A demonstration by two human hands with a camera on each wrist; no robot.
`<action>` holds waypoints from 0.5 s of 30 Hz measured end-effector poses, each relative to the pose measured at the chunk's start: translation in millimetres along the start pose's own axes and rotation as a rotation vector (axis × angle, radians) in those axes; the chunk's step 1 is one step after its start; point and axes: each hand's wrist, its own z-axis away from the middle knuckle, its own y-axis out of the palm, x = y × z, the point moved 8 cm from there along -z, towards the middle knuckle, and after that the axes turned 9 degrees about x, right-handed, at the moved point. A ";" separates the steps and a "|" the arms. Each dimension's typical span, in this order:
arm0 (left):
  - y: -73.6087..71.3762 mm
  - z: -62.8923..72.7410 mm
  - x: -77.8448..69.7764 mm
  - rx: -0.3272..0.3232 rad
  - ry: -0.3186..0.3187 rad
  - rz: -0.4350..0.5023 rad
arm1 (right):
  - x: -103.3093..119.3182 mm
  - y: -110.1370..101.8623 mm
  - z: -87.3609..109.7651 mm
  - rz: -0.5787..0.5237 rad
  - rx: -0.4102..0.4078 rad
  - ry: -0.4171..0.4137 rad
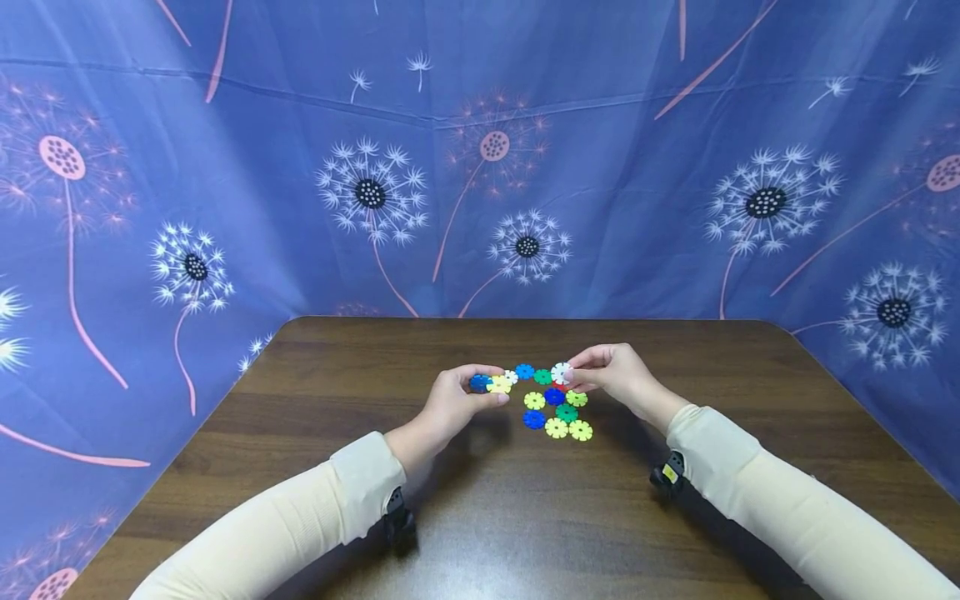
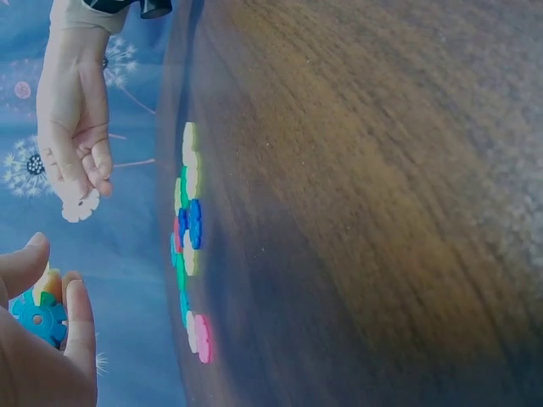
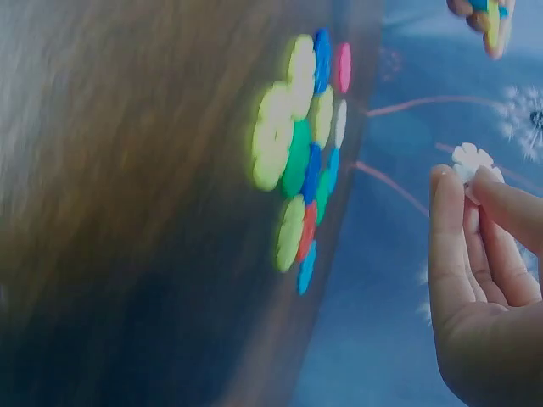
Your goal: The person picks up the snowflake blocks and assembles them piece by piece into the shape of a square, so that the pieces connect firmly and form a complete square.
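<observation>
Between the thumb and fingers of my left hand point(image 1: 452, 402) are a blue notched plastic disc point(image 1: 480, 382) and a yellow disc point(image 1: 498, 384), fitted together at an angle. A bit of green shows beside the blue one in the left wrist view. My right hand point(image 1: 621, 377) pinches a white notched disc point(image 1: 561, 372) by its edge with thumb and fingertips. Both hands are raised over the table and apart, with the held pieces facing each other. Loose discs lie between and below them, including a green disc point(image 1: 567, 412) and a yellow disc point(image 1: 557, 428).
The loose discs lie flat in a close group on the brown wooden table point(image 1: 480, 517), among them a red disc point(image 3: 307, 231) and a pink disc point(image 2: 203, 339). A blue dandelion-print cloth point(image 1: 465, 50) hangs behind the table and along its sides.
</observation>
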 end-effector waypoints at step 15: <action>3.5 -0.4 -1.3 0.018 0.020 -0.001 | 16.4 40.8 4.5 -0.030 0.055 -0.074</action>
